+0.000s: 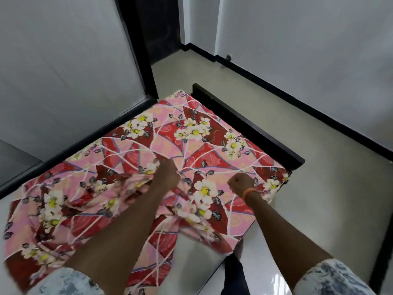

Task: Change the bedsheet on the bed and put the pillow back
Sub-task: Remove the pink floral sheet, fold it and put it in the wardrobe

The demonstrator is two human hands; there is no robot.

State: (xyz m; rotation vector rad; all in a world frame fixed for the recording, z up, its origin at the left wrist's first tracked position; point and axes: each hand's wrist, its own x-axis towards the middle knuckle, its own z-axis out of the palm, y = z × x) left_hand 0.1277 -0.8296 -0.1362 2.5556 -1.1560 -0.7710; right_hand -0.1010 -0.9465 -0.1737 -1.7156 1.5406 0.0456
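A red and pink bedsheet [131, 150] with white and yellow flowers lies over the bed, flat at the far end and bunched up near me. My left hand [168, 174] grips a gathered fold of the sheet near the middle of the bed. My right hand [241, 184], with an orange band on the wrist, is curled tight on the sheet near the bed's right edge. The dark bed frame [251, 124] shows along the far end. No pillow is in view.
The bed stands against a white wall [63, 71] on the left. Pale floor [297, 188] runs along the right side and far end, bounded by a white wall with black skirting [297, 99]. A dark doorway [159, 28] opens at the far end.
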